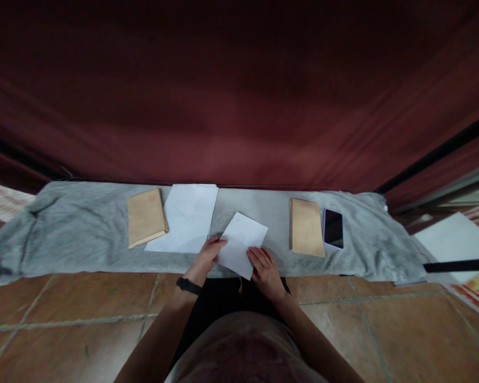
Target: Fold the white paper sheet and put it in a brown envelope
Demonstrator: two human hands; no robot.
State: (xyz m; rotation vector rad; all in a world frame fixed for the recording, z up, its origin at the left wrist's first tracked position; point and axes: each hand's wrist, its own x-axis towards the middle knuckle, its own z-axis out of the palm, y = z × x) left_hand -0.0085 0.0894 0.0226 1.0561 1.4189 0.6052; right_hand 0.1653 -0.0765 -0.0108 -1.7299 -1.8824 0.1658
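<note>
Left grip point(211, 250) pinches a seemingly folded white paper point(239, 238) while right grip point(266, 272) rests flat-fingered upon it; left of both, larger sheets point(189, 218) lie unfolded.

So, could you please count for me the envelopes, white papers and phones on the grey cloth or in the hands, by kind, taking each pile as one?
Brown envelope piles: 2
White paper pile: 1
Held white paper, in the left hand: 1
Phone: 1
Total: 5
</note>
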